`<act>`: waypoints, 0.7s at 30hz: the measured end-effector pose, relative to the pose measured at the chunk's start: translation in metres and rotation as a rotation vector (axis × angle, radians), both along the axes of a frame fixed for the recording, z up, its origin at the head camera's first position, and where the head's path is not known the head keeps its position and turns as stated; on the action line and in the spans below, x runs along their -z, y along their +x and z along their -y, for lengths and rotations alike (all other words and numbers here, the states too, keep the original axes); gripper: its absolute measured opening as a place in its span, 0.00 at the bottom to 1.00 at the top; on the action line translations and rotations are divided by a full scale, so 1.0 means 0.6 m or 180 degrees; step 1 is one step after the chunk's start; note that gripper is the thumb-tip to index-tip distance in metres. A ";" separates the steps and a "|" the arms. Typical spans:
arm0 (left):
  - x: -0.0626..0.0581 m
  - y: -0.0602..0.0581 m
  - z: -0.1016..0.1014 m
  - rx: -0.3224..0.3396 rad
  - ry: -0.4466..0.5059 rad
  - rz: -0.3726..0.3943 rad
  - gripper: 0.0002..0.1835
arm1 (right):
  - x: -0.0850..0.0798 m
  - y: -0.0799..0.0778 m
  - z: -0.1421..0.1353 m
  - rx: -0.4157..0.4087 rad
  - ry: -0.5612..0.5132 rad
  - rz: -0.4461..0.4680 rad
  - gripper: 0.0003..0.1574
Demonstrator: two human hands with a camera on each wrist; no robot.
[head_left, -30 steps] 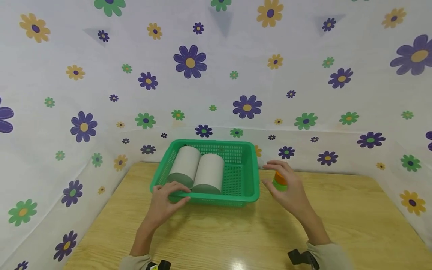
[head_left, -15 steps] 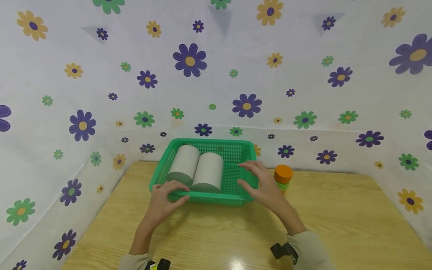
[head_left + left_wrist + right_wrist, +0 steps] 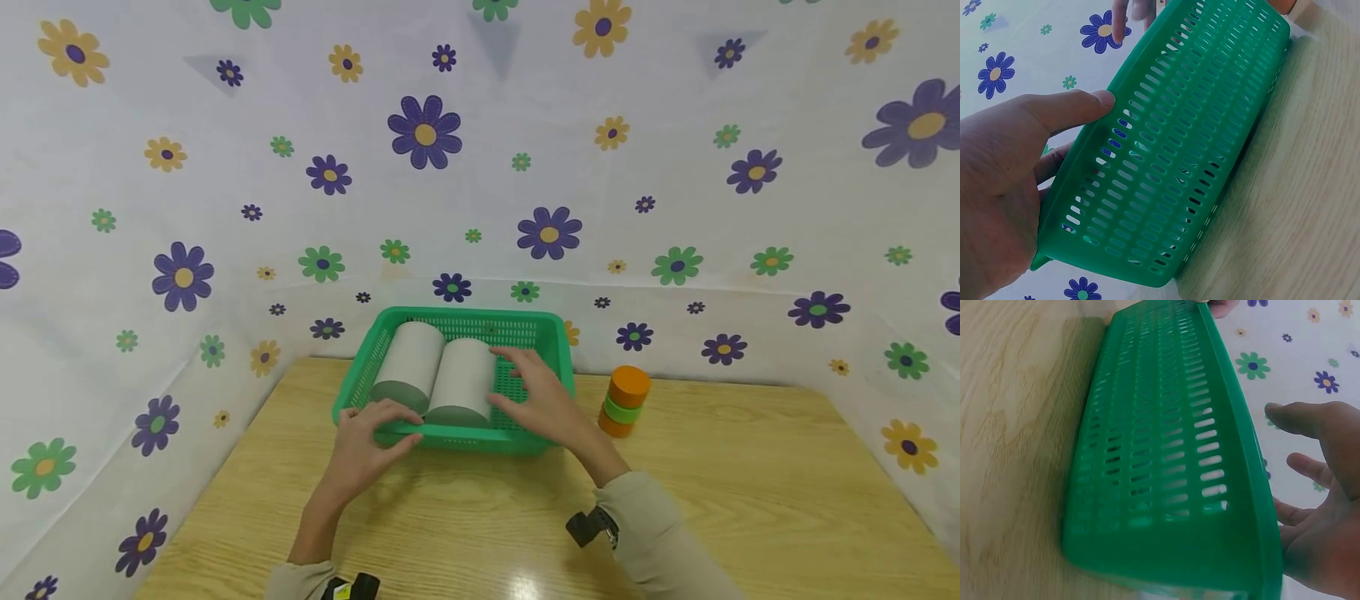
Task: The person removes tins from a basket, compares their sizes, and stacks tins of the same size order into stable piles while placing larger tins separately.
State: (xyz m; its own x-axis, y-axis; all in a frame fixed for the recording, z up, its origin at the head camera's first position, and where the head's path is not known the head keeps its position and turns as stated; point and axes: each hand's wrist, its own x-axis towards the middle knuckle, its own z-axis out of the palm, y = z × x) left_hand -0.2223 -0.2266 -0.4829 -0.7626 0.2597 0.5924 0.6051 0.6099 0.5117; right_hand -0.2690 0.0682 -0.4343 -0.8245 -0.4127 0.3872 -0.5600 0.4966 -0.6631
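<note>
A green plastic basket (image 3: 564, 350) stands on the table with two white cylinders lying side by side in its left and middle part, the left cylinder (image 3: 409, 360) and the right cylinder (image 3: 463, 382). My left hand (image 3: 358, 454) holds the basket's front rim near the left corner, thumb (image 3: 1082, 107) outside and fingers inside. Above the basket's right part is my right hand (image 3: 551, 410), fingers and thumb spread apart beside the right cylinder; whether the fingertips touch it I cannot tell. Nothing lies between thumb and fingers in the right wrist view.
Right of the basket stands a stack of orange and green round pieces (image 3: 625, 402) on the wooden table (image 3: 750, 483). A white cloth with printed flowers (image 3: 480, 192) hangs behind the table and along its sides.
My right hand has moved left, away from the orange and green stack and over the basket to the right cylinder. The stack now shows fully. My left hand stays on the rim.
</note>
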 end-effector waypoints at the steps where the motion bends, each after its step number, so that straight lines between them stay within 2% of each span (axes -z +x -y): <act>1: 0.000 0.000 0.000 -0.0002 -0.0005 0.0001 0.11 | -0.001 -0.002 0.005 0.0005 0.0004 0.0062 0.43; 4: 0.000 -0.001 0.001 -0.0013 -0.0020 -0.0001 0.11 | 0.003 -0.012 0.020 0.0070 -0.0070 0.0322 0.43; 9: 0.005 -0.002 0.003 -0.0017 -0.0017 0.0001 0.11 | 0.010 -0.026 0.042 0.0332 -0.0138 0.0667 0.43; 13: 0.006 -0.002 0.004 -0.0017 -0.0011 0.0011 0.12 | 0.009 -0.037 0.056 0.0490 -0.0038 0.0858 0.45; 21: 0.007 -0.004 0.003 0.0019 0.0004 -0.0025 0.12 | 0.020 -0.060 0.072 0.0525 0.0019 0.1329 0.56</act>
